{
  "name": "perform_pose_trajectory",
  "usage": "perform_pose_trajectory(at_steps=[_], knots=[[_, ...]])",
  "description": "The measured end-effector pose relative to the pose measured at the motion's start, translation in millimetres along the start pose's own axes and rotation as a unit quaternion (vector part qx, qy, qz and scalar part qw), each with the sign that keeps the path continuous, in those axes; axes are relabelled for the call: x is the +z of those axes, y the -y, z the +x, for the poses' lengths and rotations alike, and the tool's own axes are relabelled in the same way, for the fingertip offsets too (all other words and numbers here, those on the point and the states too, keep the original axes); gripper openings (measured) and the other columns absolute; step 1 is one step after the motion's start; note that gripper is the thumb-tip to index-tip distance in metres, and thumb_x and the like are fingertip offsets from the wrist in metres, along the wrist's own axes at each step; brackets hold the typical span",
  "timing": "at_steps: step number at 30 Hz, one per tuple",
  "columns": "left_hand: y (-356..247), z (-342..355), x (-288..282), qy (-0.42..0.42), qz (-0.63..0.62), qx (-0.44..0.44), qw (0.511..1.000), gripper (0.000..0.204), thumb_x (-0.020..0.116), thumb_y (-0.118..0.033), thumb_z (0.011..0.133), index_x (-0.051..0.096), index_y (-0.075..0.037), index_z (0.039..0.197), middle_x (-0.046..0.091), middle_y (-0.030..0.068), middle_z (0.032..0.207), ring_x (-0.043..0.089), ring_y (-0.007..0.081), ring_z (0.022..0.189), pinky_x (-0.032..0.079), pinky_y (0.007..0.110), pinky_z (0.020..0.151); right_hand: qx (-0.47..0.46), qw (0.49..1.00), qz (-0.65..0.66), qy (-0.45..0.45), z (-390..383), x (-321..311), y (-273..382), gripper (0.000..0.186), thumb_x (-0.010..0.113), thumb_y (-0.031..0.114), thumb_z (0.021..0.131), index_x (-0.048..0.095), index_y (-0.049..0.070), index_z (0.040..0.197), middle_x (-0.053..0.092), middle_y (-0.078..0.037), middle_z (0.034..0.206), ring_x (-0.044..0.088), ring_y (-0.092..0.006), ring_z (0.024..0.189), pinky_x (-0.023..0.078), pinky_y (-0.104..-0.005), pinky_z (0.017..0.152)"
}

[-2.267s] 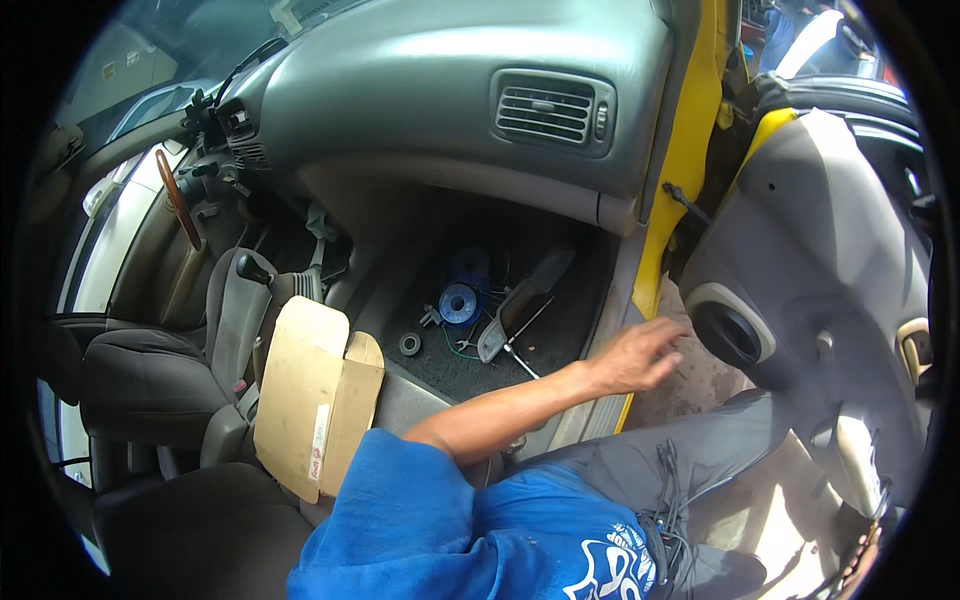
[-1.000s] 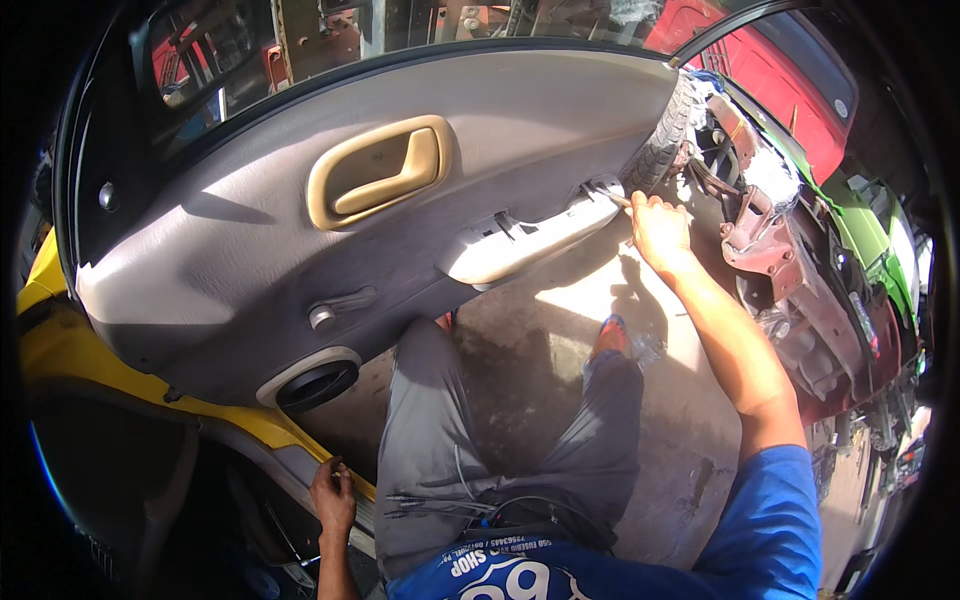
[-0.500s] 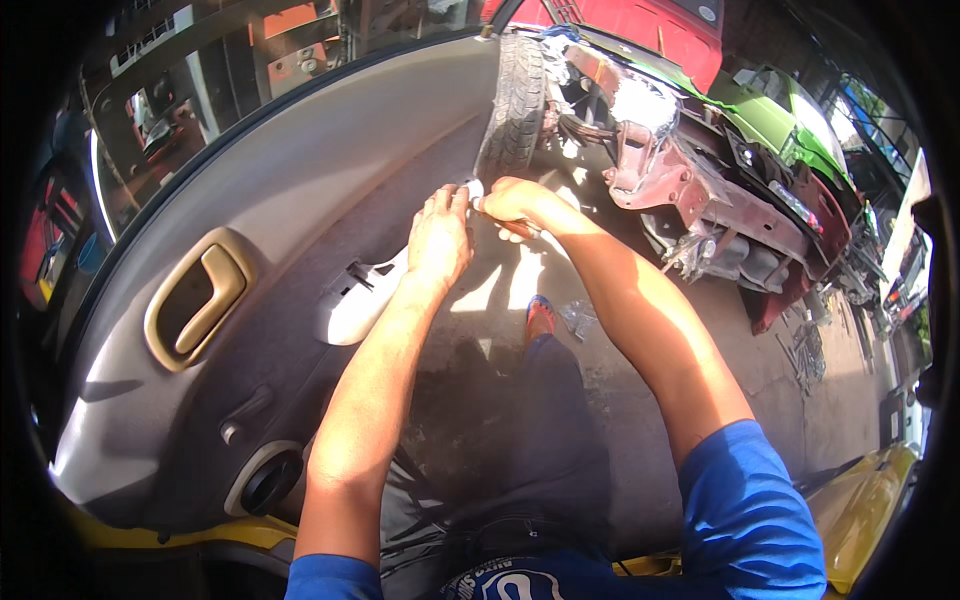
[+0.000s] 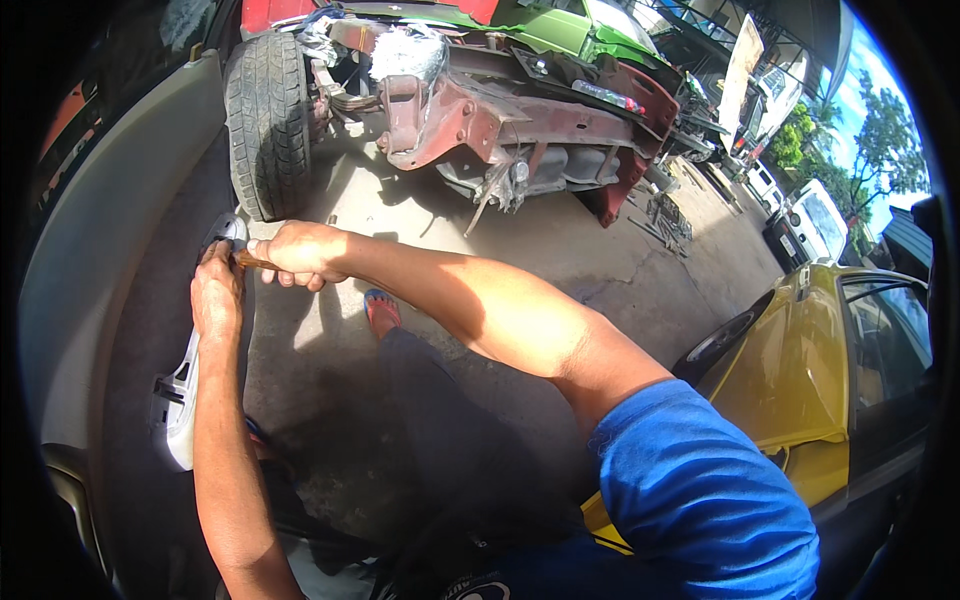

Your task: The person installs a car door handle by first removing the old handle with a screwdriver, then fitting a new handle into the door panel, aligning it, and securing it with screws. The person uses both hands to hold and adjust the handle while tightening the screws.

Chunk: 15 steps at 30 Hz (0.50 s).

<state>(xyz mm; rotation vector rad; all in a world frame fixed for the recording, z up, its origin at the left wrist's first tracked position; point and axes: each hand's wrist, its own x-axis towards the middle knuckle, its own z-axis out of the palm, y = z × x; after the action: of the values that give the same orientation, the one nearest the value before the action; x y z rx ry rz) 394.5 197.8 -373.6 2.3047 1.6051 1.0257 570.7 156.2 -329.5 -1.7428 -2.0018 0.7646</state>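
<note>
A pale grey-white armrest runs along the inside of an open car door on the left. My left hand grips its far end, fingers bent over it beside a recess. My right hand is closed around the orange-brown handle of a screwdriver, which points left at the armrest next to my left fingertips. The screwdriver's tip is hidden by the fingers and the armrest.
A worn tyre stands just beyond the door, joined to a stripped reddish vehicle frame. A yellow car is at the right. My sandalled foot rests on the concrete floor, where metal scraps lie farther off.
The view has swung to the right, so the door and both hands now appear farther left and the yellow car shows more. Both hands remain at the armrest's far end.
</note>
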Motion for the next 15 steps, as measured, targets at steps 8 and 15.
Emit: perform_pose_trajectory(at_steps=[8, 15], knots=[[12.8, 8.4, 11.4, 0.016, -0.009, -0.023, 1.000, 0.042, 0.059, -0.013, 0.100, 0.061, -0.003, 0.141, 0.067, 0.0225, 0.132, 0.067, 0.0412, 0.117, 0.055, 0.048, 0.098, -0.272, 0.805, -0.476, -0.225, -7.5, 22.0, 5.5, 0.024, 0.063, 0.025, 0.094, 0.070, 0.009, 0.111, 0.066, -0.010, 0.108, 0.066, -0.0260, 0.103, 0.047, -0.0432, 0.087], [26.5, 14.8, 16.5, 0.025, -0.002, -0.044, 0.999, 0.041, 0.058, -0.021, 0.104, 0.060, -0.005, 0.142, 0.070, 0.0243, 0.124, 0.068, 0.0412, 0.114, 0.055, 0.049, 0.093, -0.063, 0.951, -0.271, -0.134, 13.0, -0.9, 30.2, 0.034, 0.059, 0.033, 0.101, 0.075, 0.003, 0.099, 0.074, -0.015, 0.107, 0.073, -0.0257, 0.090, 0.058, -0.0413, 0.071]])
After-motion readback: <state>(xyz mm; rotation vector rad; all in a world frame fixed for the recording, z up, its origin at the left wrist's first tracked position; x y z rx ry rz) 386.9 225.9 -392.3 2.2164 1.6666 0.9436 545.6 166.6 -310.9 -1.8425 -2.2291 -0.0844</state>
